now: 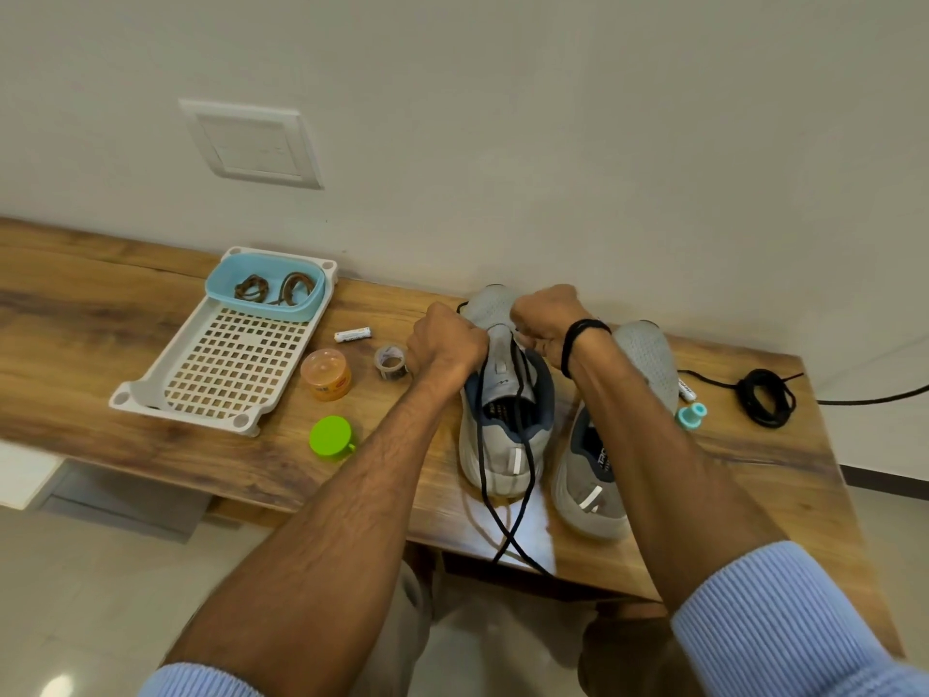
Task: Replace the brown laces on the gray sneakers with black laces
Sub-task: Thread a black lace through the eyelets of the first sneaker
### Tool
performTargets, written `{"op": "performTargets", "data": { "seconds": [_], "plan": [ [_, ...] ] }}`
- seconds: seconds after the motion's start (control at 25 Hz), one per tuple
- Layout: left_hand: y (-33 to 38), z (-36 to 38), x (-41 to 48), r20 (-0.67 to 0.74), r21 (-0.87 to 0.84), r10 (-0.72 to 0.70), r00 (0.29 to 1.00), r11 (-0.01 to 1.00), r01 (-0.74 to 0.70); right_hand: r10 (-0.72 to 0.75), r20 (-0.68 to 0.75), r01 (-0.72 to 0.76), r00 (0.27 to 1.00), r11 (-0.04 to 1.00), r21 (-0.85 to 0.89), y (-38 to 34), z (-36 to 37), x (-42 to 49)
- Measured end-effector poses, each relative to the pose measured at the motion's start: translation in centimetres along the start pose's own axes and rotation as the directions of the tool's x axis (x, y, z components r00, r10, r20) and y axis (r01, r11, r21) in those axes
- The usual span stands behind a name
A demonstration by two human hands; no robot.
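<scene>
Both hands are in the middle of the frame, over the front of one gray sneaker (507, 435). The left hand (445, 344) and the right hand (545, 316) each have their fingers curled tight on the black lace (482, 445), one on each side. I think they are pulling it even through the low holes. The shoe sits between the hands, so it cannot slide.

Its long side runs up and down the frame, with the toe to the wall at the top and the heel to the person. The two lace ends trail down over the heel and cross at the table (100, 314) edge.

The second sneaker (648, 364) waits just beside it on the right, pointing the same way. A spare black lace (766, 397) lies coiled at the far right. The brown laces (274, 289) rest in a blue tub (213, 289) at the upper left, out of the way.
</scene>
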State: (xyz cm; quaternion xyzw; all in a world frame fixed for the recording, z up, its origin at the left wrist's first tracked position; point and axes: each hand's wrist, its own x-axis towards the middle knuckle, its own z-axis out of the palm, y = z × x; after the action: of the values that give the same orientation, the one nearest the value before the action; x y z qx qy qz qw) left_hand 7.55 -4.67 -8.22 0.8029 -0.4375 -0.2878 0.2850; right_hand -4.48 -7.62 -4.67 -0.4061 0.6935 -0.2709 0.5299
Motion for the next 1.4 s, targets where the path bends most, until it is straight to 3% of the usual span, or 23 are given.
{"op": "performTargets", "data": {
  "seconds": [0.08, 0.2, 0.32, 0.44, 0.56, 0.64, 0.72, 0.84, 0.96, 1.12, 1.24, 1.4],
  "plan": [
    [-0.1, 0.0, 0.0, -0.002, -0.003, -0.002, 1.0, 1.0, 0.002, 0.031, -0.016, -0.028, 0.999, 0.991, 0.134, 0.0, 0.0, 0.4],
    [-0.2, -0.1, 0.0, 0.004, -0.005, 0.006, 1.0, 1.0, -0.006, -0.014, -0.041, 0.02, 0.999, 0.991, 0.136, 0.5, 0.0, 0.8],
    [-0.3, -0.1, 0.1, -0.005, 0.004, -0.003, 1.0, 1.0, 0.003, -0.066, -0.09, 0.086, 0.994, 0.965, 0.246, 0.5, 0.5, 0.6],
    [-0.2, -0.1, 0.1, -0.006, 0.016, 0.001, 1.0, 1.0, -0.001, -0.142, -0.024, 0.143, 0.99, 0.944, 0.299, 0.1, 0.4, 0.3],
    [-0.2, -0.2, 0.1, -0.019, 0.005, 0.0, 1.0, 1.0, 0.001, -0.239, 0.013, 0.239, 0.971, 0.96, -0.143, -0.1, -0.2, -0.5],
    [-0.3, -0.3, 0.1, -0.014, -0.005, -0.011, 1.0, 1.0, 0.011, -0.33, -0.019, 0.281, 0.944, 0.831, -0.481, 0.0, -0.8, -0.7],
    [-0.1, -0.2, -0.1, 0.003, -0.012, -0.015, 1.0, 1.0, 0.015, -0.354, 0.03, 0.293, 0.935, 0.722, -0.627, -0.1, -1.3, -1.4],
    [-0.1, -0.1, 0.0, 0.01, -0.019, -0.013, 1.0, 1.0, 0.013, -0.39, 0.068, 0.332, 0.918, 0.664, -0.67, -0.3, -1.3, -2.3],
    [0.0, -0.2, 0.0, 0.019, -0.036, -0.013, 1.0, 0.999, 0.014, -0.471, -0.073, 0.287, 0.879, 0.644, -0.709, -0.6, -0.8, -3.5],
    [0.0, -0.3, -0.1, 0.026, -0.037, -0.015, 1.0, 0.999, 0.016, -0.338, 0.127, 0.292, 0.932, 0.496, -0.818, -0.5, 0.4, -4.9],
    [0.0, -0.1, 0.0, 0.035, -0.032, -0.019, 0.999, 0.999, 0.02, -0.345, 0.161, 0.302, 0.925, 0.408, -0.862, 0.9, 2.2, -5.1],
    [-0.2, -0.2, 0.5, 0.01, -0.024, -0.028, 1.0, 0.999, 0.028, -0.307, 0.164, 0.294, 0.937, 0.448, -0.844, 1.3, 3.2, -4.6]
  ]
}}
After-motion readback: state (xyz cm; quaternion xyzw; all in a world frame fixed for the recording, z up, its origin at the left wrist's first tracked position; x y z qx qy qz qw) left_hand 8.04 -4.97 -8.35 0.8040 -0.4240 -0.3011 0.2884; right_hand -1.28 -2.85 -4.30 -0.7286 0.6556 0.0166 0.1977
